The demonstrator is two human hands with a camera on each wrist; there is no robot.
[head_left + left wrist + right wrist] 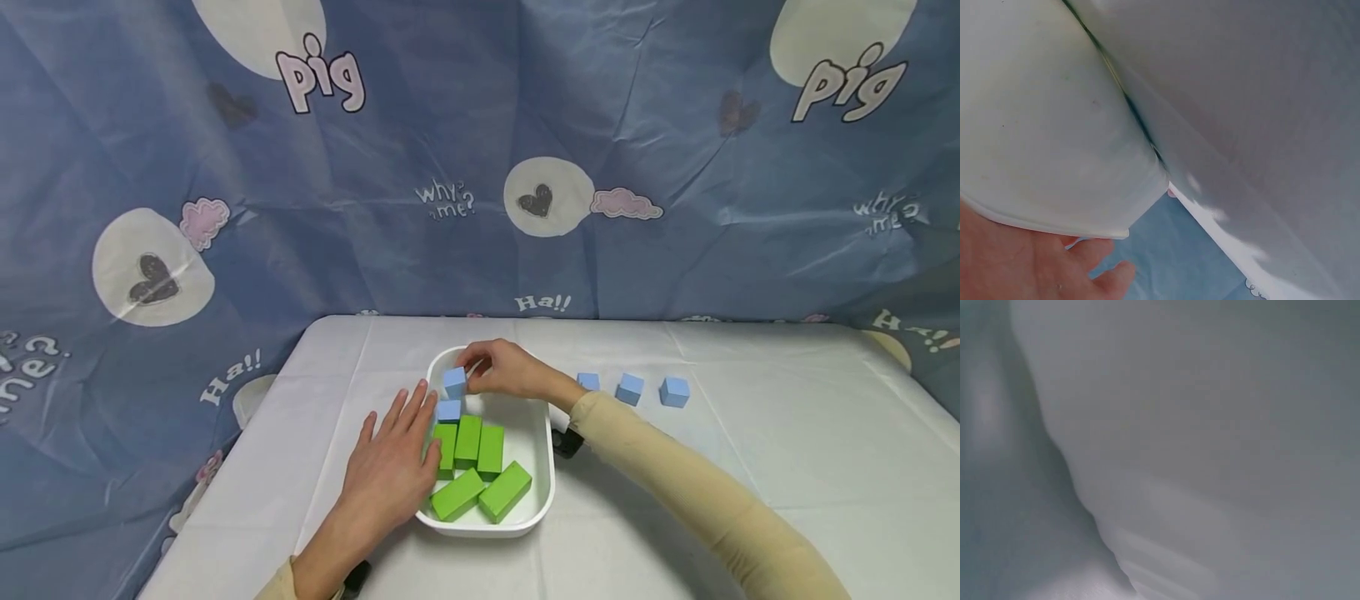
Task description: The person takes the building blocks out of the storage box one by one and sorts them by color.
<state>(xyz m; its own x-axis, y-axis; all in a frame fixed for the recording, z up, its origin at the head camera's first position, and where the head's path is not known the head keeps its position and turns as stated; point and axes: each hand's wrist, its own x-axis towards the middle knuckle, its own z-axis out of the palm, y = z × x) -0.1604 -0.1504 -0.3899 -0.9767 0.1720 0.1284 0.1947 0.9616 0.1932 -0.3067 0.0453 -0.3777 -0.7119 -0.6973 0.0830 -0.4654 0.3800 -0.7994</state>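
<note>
A white tray (546,467) stands on the table with several green blocks (491,450) in its near half. My right hand (510,368) reaches over the far end and pinches a blue cube (454,382) by its fingertips. Just nearer, another blue cube (448,411) lies inside by the left wall. My left hand (393,462) rests along the left rim, fingers straight and spread. The left wrist view has the tray's outer wall (1054,137) close above the hand. The right wrist view holds only a blurred pale surface.
Three blue cubes (630,388) sit in a row on the white-covered table (787,467), right of the tray and partly beyond the right forearm. A blue printed curtain (450,250) hangs behind the table's back edge.
</note>
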